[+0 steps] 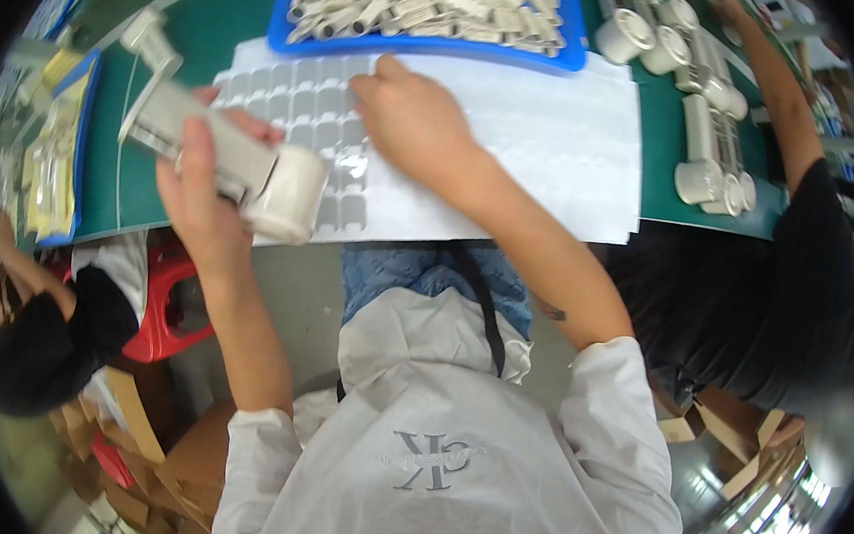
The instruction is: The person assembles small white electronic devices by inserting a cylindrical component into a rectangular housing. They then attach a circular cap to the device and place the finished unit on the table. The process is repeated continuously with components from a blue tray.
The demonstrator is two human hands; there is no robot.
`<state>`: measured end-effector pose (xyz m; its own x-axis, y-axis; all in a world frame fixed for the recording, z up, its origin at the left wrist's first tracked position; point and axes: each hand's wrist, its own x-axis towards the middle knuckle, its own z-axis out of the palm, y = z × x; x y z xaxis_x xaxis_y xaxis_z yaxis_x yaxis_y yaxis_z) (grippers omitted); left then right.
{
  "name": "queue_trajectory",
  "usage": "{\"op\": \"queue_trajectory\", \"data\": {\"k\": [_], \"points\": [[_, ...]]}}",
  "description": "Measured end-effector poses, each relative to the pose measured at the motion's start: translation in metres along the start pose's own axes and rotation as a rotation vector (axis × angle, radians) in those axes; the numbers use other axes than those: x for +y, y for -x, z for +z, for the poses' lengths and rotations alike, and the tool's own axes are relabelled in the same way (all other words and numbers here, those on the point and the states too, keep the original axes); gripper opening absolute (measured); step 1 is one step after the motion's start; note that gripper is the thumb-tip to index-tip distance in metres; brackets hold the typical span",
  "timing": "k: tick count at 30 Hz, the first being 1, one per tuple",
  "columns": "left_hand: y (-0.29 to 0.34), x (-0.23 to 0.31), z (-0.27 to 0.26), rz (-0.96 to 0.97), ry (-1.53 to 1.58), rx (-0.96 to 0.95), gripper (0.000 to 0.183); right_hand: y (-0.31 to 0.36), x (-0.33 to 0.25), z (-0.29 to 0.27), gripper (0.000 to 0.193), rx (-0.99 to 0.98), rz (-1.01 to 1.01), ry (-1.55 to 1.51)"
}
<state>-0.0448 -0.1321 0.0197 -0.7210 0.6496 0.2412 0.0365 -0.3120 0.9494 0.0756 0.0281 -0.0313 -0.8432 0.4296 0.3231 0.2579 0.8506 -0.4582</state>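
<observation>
My left hand is wrapped around a white plastic device. It has a flat, box-like body, a thick round cylinder at its lower right end and a narrower jointed piece at its upper left end. The device is tilted above the near left part of a sheet of grey stickers, hiding some of them. Over the sheet's right edge, my right hand is closed with its fingers curled together. Whatever its fingertips may pinch is too small or hidden to make out.
White paper covers the green table. A blue tray at the back holds many small whitish parts. Similar white devices stand in a row at right, beside a co-worker's arm. Another blue tray lies left, near another person.
</observation>
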Motion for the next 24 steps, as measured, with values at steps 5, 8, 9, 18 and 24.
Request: {"op": "queue_trajectory", "data": {"k": [5,8,9,18,24], "points": [[-0.002,-0.004,0.0,-0.021,0.023,-0.011,0.051,0.0,-0.005,0.001,0.017,0.004,0.031,-0.088],[0.0,-0.005,0.001,-0.055,0.105,-0.042,0.053,0.002,-0.005,0.002,0.011,0.032,0.064,-0.072],[0.0,-0.006,0.002,-0.068,0.143,-0.056,0.054,0.002,-0.006,0.001,0.011,0.049,0.06,-0.071],[0.0,-0.001,0.011,-0.033,0.157,-0.086,0.056,-0.007,0.001,-0.004,0.01,-0.039,0.158,-0.265],[-0.002,0.006,0.031,0.037,0.106,-0.11,0.036,0.01,0.012,-0.028,0.015,0.284,0.184,-0.898]]}}
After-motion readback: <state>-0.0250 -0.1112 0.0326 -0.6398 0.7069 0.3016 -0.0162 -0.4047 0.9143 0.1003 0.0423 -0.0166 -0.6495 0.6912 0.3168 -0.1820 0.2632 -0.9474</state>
